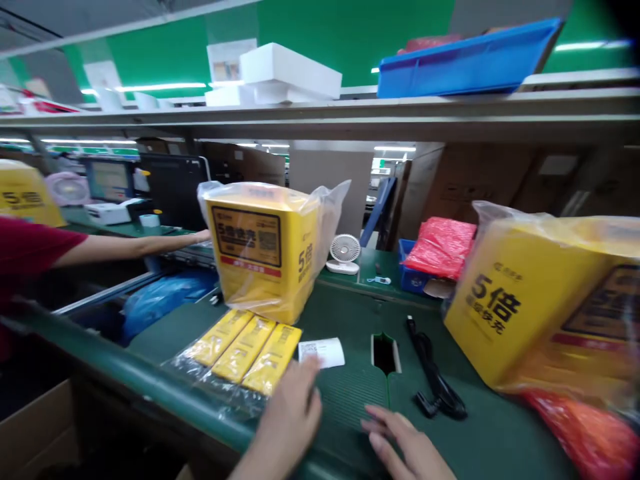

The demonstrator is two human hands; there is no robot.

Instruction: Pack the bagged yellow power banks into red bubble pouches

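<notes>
1. Left hand (290, 417) laid on the green ribbed surface (350, 393), fingertips touching the near edge of a small white paper label slip (323, 351). Fingers held loosely together, nothing pinched.
2. Right hand (403, 443) rested flat just beside, fingers spread on the mat, empty.
3. Judged step: picking up the slip, not yet lifted. Next move would call for sliding a fingertip under the thin paper edge, then a light pinch.
4. Slip lay flat between three yellow packs in a clear plastic sleeve (245, 350) and a rectangular slot in the mat (385, 352). Long axis roughly left to right, far end tilted slightly upward; printed code at its left end.
5. Packs lay side by side, long axes running diagonally away to the right.
6. Upright yellow carton in a clear bag (265, 250) stood behind; a second bagged yellow carton (545, 307) at right; black coiled cable (433, 373) between.
</notes>
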